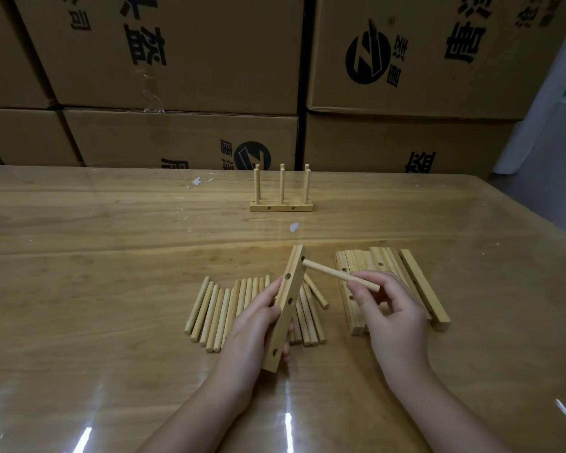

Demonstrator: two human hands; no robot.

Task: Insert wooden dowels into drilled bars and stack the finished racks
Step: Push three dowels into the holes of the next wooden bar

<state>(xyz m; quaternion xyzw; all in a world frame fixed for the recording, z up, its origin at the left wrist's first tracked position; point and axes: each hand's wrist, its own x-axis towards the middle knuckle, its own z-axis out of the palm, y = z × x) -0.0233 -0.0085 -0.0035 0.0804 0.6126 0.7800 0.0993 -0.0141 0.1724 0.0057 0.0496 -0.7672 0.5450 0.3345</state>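
A wooden table (pixel 79 223) under a glossy clear sheet (pixel 471 371) spreads all around the right grip (pixel 389 308). Well beyond it, stacked cardboard boxes (pixel 177 60) printed with black characters and round logos line the far edge. Far to its right stands a pale wall (pixel 549 109). Nearer, white glare streaks (pixel 288 429) cross the sheet.

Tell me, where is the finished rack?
In the head view, the finished rack stands toward the far side of the table, near the middle, before the cardboard boxes.

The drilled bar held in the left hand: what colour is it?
Pale yellowish wood; the drilled bar shows best in the head view.
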